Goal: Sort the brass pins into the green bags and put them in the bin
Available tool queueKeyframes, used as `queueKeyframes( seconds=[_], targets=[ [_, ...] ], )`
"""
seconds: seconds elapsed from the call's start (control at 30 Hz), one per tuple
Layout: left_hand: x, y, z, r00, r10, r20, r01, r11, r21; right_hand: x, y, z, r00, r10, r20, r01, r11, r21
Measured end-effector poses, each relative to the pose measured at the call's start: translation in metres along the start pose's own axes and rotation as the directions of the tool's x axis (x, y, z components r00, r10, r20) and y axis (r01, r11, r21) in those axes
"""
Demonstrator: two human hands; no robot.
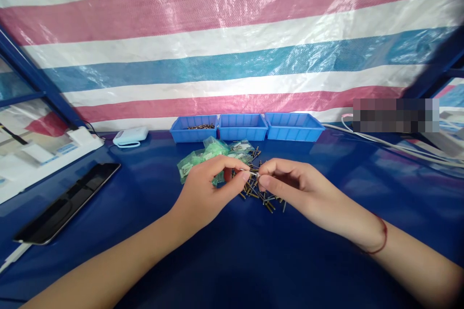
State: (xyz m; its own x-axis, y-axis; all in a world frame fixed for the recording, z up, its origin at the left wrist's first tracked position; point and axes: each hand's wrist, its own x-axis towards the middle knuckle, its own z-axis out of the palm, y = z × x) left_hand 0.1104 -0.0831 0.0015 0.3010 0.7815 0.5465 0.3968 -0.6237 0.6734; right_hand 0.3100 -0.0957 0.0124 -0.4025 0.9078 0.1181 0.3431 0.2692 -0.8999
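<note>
Between my two hands, over the middle of the table, is a slender silvery metal pin (253, 173). My left hand (208, 190) pinches one end between thumb and forefinger. At the other end, the thumb and fingers of my right hand (297, 184) close on a small metal part; whether it is separate from the pin I cannot tell. Under the fingertips lies a loose pile of slender metal pins (268, 199), brass-coloured and silvery, partly hidden by the hands. Green-tinted plastic bags (197, 158) with pale contents sit behind my left hand.
Three blue bins stand behind the pile: the left bin (194, 136) holds small bronze-coloured parts, beside a middle bin (242, 134) and a right bin (295, 134). A phone (68, 203), power strip (47, 159) and light-blue device (130, 136) lie left. White cables (391, 147) run right.
</note>
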Motion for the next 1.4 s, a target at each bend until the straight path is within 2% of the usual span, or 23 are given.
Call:
queueKeyframes(
  seconds=[0.1,0.23,0.3,0.37,0.4,0.43,0.5,0.6,0.7,0.83,0.97,1.07,1.2,1.3,1.4],
  targets=[
    [0.000,-0.001,0.000,1.000,0.023,0.004,-0.024,0.997,0.067,-0.001,0.004,0.002,0.990,-0.071,-0.124,0.067,0.997,-0.037],
    [0.007,-0.006,0.001,0.992,0.077,0.101,-0.090,0.986,0.139,-0.001,0.007,0.000,0.954,-0.217,-0.208,0.185,0.969,-0.165],
    [0.022,-0.013,0.002,0.990,0.082,0.115,-0.101,0.980,0.171,0.001,0.007,-0.006,0.923,-0.269,-0.274,0.214,0.953,-0.212],
    [0.046,-0.025,0.004,0.995,0.079,0.059,-0.091,0.970,0.226,0.004,0.005,-0.016,0.901,-0.272,-0.337,0.188,0.947,-0.262],
    [0.060,-0.033,0.005,0.997,0.078,0.023,-0.082,0.959,0.270,0.004,0.003,-0.021,0.907,-0.260,-0.333,0.159,0.940,-0.301],
    [0.074,-0.041,0.007,0.997,0.081,-0.018,-0.071,0.943,0.325,0.005,0.002,-0.025,0.926,-0.241,-0.290,0.131,0.927,-0.351],
    [0.101,-0.057,0.012,0.995,0.085,-0.051,-0.061,0.930,0.362,0.004,0.001,-0.032,0.977,-0.180,-0.116,0.108,0.883,-0.458],
    [0.120,-0.074,0.020,0.995,0.079,-0.058,-0.049,0.913,0.405,0.001,0.001,-0.033,0.991,-0.075,0.111,0.126,0.794,-0.594],
    [0.107,-0.072,0.023,0.996,0.084,-0.015,-0.069,0.901,0.428,-0.003,0.003,-0.026,0.984,0.016,0.180,0.114,0.719,-0.686],
    [0.064,-0.049,0.020,0.979,0.124,0.160,-0.178,0.904,0.389,-0.005,0.005,-0.017,0.974,0.091,0.209,0.095,0.672,-0.735],
    [0.029,-0.029,0.018,0.958,0.136,0.251,-0.212,0.928,0.306,-0.004,0.008,-0.013,0.967,0.094,0.237,0.120,0.650,-0.750],
    [0.017,-0.024,0.019,0.956,0.116,0.269,-0.186,0.950,0.252,-0.004,0.007,-0.015,0.973,0.075,0.218,0.121,0.638,-0.760],
    [0.015,-0.022,0.019,0.957,0.086,0.277,-0.136,0.976,0.169,-0.004,-0.001,-0.023,0.983,0.032,0.180,0.102,0.723,-0.683],
    [0.016,-0.018,0.018,0.955,0.076,0.287,-0.101,0.992,0.075,-0.004,-0.007,-0.031,0.985,0.019,0.172,0.079,0.835,-0.544],
    [0.015,-0.011,0.018,0.960,0.039,0.278,-0.038,0.999,-0.010,-0.004,-0.011,-0.034,0.986,0.012,0.164,0.057,0.911,-0.409]
  ],
)
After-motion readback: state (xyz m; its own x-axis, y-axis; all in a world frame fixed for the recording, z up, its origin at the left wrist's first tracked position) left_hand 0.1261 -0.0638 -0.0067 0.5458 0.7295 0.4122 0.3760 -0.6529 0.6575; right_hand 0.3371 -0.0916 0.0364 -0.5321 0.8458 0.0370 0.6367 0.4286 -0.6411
